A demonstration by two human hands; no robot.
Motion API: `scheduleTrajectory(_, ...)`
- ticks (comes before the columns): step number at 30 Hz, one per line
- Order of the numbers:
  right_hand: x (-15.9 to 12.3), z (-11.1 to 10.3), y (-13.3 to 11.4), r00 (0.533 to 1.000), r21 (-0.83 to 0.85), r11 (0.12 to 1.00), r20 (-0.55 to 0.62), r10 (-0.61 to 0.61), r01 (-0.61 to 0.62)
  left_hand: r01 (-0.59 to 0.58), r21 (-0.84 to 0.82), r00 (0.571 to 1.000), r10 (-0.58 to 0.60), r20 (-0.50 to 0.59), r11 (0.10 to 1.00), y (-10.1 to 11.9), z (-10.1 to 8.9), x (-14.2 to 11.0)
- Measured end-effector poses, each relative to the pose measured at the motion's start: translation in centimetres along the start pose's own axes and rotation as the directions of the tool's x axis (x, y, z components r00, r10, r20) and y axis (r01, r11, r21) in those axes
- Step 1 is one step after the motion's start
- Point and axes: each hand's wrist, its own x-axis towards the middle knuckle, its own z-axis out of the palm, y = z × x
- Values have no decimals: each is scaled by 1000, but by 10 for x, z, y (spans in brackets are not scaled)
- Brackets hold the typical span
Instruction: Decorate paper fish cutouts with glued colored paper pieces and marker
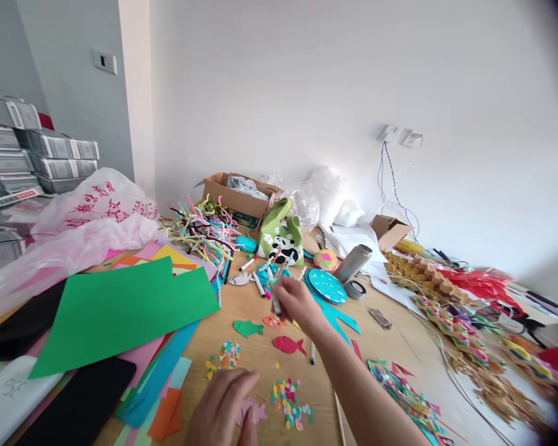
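My right hand (291, 298) reaches over the middle of the table, its fingers closed round a slim white marker (276, 305). Beneath and around it lie paper fish: a green fish (248, 328), a red fish (289, 345) and an orange spotted fish (273, 321) partly covered by the hand. Low in the view, my left hand (223, 406) is half curled with thumb and fingers apart, beside a pink paper fish (255, 412) that it partly hides. Whether its fingertips touch that fish, I cannot tell. Small coloured paper dots (291, 396) are heaped to its right.
Green card (130, 316) and coloured sheets cover the left side, with a white power bank (18, 393). Behind stand a panda bag (283, 238), pipe cleaners (204, 226) and a cardboard box (237, 197). A metal can (353, 263) and tape roll (355, 289) are right of centre.
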Motion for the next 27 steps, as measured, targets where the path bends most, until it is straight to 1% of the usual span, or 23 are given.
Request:
scheduleTrajectory(1, -26, 1, 11, 998, 134, 989, 10, -58, 56, 88, -43, 996, -88, 1, 995, -1, -3, 1)
scheduleTrajectory(2, -49, 4, 22, 994, 246, 965, 46, -102, 88, 182, -108, 983, -180, 23, 977, -3, -6, 2)
scheduleTrajectory(3, -71, 8, 32, 987, 318, 944, 106, -124, 85, 275, -178, 961, -269, 61, 945, -4, -8, 3)
scheduleTrajectory(5, -104, 19, 51, 970, 406, 913, 210, -124, 29, 434, -328, 901, -404, 158, 839, -4, -10, 6)
scheduleTrajectory(6, -115, 25, 58, 962, 433, 901, 247, -117, -1, 478, -399, 878, -441, 186, 783, -2, -11, 7)
scheduleTrajectory(8, -129, 35, 69, 962, 466, 884, 253, -101, -30, 555, -471, 832, -472, 292, 686, 4, -11, 10)
scheduleTrajectory(9, -132, 40, 72, 965, 483, 875, 245, -91, -40, 594, -477, 804, -476, 356, 647, 8, -12, 12)
scheduleTrajectory(11, -134, 46, 77, 974, 530, 847, 208, -85, -40, 623, -473, 780, -453, 432, 623, 14, -12, 15)
scheduleTrajectory(12, -133, 48, 78, 978, 562, 826, 192, -81, -42, 635, -470, 770, -451, 452, 613, 17, -13, 16)
scheduleTrajectory(13, -133, 50, 79, 982, 591, 805, 177, -71, -49, 657, -473, 751, -449, 484, 588, 18, -13, 17)
scheduleTrajectory(16, -132, 55, 81, 986, 655, 752, 162, -41, -76, 701, -522, 712, -447, 541, 485, 19, -13, 19)
scheduleTrajectory(19, -133, 57, 85, 985, 685, 724, 165, -40, -85, 740, -563, 672, -446, 591, 369, 16, -12, 20)
scheduleTrajectory(21, -134, 59, 87, 985, 697, 711, 168, -40, -90, 757, -573, 651, -437, 620, 315, 14, -12, 21)
scheduleTrajectory(24, -133, 59, 91, 984, 729, 677, 175, -41, -102, 783, -562, 619, -420, 663, 266, 12, -14, 22)
scheduleTrajectory(27, -132, 60, 93, 983, 800, 592, 172, -61, -103, 818, -516, 574, -413, 707, 253, 12, -17, 24)
